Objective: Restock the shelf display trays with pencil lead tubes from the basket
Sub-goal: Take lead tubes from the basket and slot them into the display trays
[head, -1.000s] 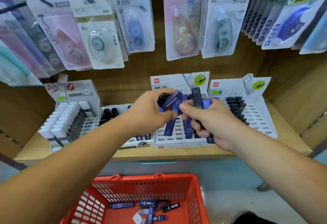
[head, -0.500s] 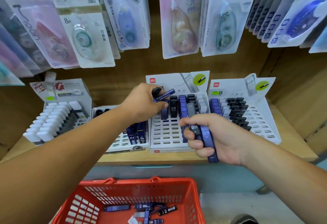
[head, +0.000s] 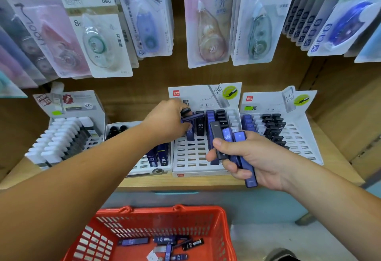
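slots in the middle display tray [head: 191, 157] run in columns from front edge to back card, and the left hand [head: 167, 123] sits at the back of the leftmost columns, right over the stocked rows. it pinches one blue lead tube [head: 190, 117] whose long axis lies nearly level, pointing right, across the upright tubes; my guess is it must be tipped on end before it drops into a slot. this hand is plainly the nearer one to the target.

right hand [head: 249, 157] hangs just in front of the same tray, clenched on a fan of spare tubes [head: 240, 153], one dark and the rest blue, their long axes running from the front edge up toward the back. more tubes lie loose in the red basket [head: 216, 232] below the shelf [head: 144, 182].

readable print: "hb 0.5" on a black tube [head: 200, 125] in the tray and on both back cards, a red "deli" badge [head: 176, 93] on the card, "0.3" on the tubes in the tray to the left, "hb" on a held tube, "deli" and "6m" on the hanging blister packs [head: 144, 13].
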